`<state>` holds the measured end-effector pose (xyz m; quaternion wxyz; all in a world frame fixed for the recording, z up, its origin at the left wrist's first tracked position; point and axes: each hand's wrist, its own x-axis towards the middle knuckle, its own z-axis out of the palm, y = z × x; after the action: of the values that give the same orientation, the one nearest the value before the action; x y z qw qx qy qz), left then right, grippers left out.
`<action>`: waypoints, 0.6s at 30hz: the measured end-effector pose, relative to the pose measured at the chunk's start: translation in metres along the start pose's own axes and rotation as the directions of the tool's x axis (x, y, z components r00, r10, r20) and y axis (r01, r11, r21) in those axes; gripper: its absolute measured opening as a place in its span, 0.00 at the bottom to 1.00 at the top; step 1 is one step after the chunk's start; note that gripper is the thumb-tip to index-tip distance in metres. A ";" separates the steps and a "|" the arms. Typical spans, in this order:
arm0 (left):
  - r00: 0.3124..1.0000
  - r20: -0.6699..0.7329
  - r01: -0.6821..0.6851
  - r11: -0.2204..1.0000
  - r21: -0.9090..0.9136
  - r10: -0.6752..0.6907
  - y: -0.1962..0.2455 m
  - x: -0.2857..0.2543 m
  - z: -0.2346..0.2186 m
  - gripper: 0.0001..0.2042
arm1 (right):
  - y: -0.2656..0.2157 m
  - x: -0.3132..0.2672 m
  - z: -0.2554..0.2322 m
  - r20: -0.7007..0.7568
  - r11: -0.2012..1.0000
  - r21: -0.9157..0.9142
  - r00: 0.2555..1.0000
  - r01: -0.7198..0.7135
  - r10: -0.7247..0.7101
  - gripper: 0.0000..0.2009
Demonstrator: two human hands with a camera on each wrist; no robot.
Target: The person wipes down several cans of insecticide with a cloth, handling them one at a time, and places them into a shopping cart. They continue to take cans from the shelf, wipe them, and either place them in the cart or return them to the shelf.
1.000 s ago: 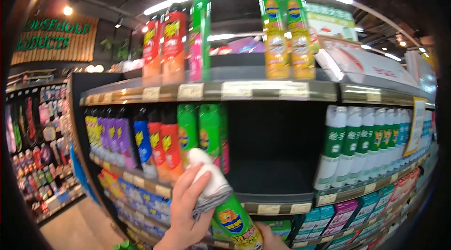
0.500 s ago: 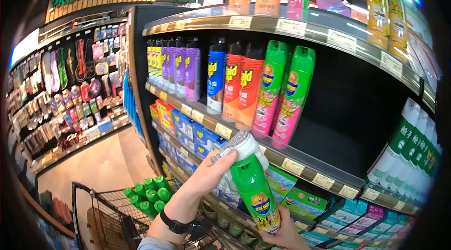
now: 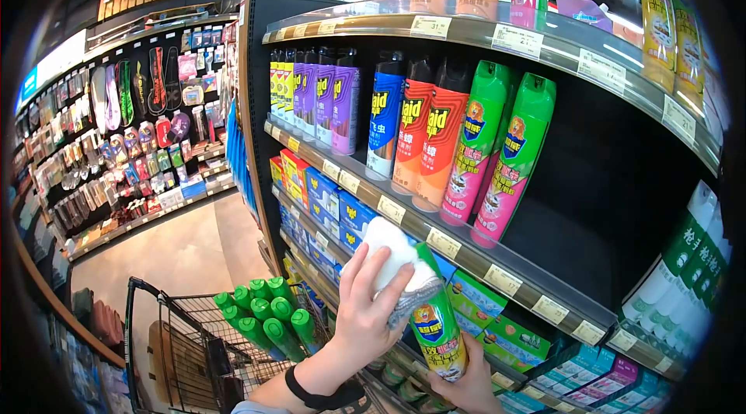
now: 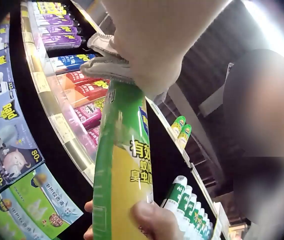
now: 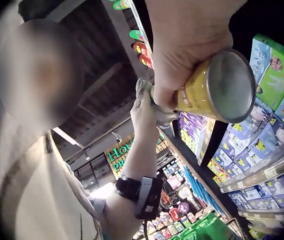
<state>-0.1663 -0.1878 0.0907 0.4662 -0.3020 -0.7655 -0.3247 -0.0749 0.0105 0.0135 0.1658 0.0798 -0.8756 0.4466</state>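
Note:
A green and yellow insect spray can is tilted in front of the shelves. My right hand grips it near its lower end; its round metal base faces the right wrist camera. A white and grey cloth is in my left hand, whose fingers press it around the can's top. In the left wrist view the cloth bunches out past the left hand, above the can's green shoulder. Most of the can's cap is hidden under cloth and fingers.
A wire shopping cart at lower left carries several green-capped cans. Green and pink cans, red cans and a blue can line the shelf ahead. Boxes fill the shelf below; white and green cans stand at right.
The head view has swung left and down, bringing the cart into sight. My left hand has shifted the cloth about the can's top, while my right hand keeps hold of the can.

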 end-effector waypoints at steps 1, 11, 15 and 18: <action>0.999 -0.011 0.037 0.999 0.000 -0.037 0.002 -0.002 0.001 0.23 | -0.004 0.000 -0.001 -0.023 0.999 -0.009 0.999 -0.042 0.042 0.40; 0.964 0.084 0.265 0.876 -0.403 -0.253 -0.003 -0.016 0.002 0.16 | 0.006 -0.004 -0.005 -0.147 0.963 -0.270 0.987 0.014 -0.056 0.39; 0.834 0.173 0.474 0.519 -0.712 -0.524 -0.017 -0.024 -0.004 0.21 | 0.011 -0.005 -0.011 -0.030 0.989 0.081 0.991 -0.125 0.127 0.40; 0.743 0.123 0.319 0.187 -0.929 -0.658 -0.013 -0.017 -0.007 0.25 | 0.016 -0.006 -0.019 0.075 0.998 0.045 0.996 -0.052 0.049 0.41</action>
<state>-0.1658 -0.2041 0.0753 0.1989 -0.1863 -0.4252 -0.8631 -0.0702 0.0349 0.0097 0.1202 0.0779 -0.8721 0.4679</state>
